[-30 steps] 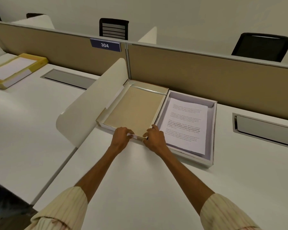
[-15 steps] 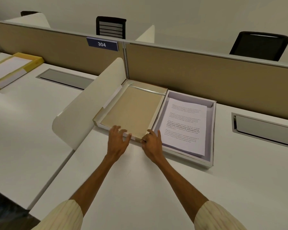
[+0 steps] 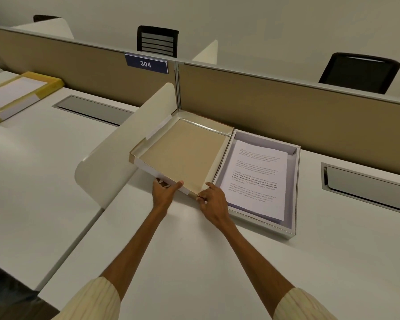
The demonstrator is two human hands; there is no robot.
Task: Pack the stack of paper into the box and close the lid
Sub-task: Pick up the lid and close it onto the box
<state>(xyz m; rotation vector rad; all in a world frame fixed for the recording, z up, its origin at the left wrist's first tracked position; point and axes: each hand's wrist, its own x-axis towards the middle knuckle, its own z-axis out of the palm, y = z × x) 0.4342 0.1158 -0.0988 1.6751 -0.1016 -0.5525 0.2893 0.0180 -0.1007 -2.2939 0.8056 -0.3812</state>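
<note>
A white box (image 3: 293, 192) sits on the desk against the partition, with a stack of printed paper (image 3: 258, 179) lying flat inside it. Directly to its left is the lid (image 3: 183, 155), upside down, its brown cardboard inside facing up. The lid's near edge is raised off the desk and it tilts. My left hand (image 3: 164, 192) grips that near edge from below, fingers under it and thumb on top. My right hand (image 3: 211, 200) pinches the lid's near right corner, next to the box's left wall.
A curved white divider (image 3: 116, 158) stands just left of the lid. The tan partition (image 3: 286, 107) with a "304" sign runs behind. A yellow-edged box of paper (image 3: 16, 95) lies on the far left desk. Metal cable trays (image 3: 365, 185) are set into the desks.
Both hands have taken hold of the lid's near edge and lifted it; earlier the lid lay flat and my left hand rested open on it.
</note>
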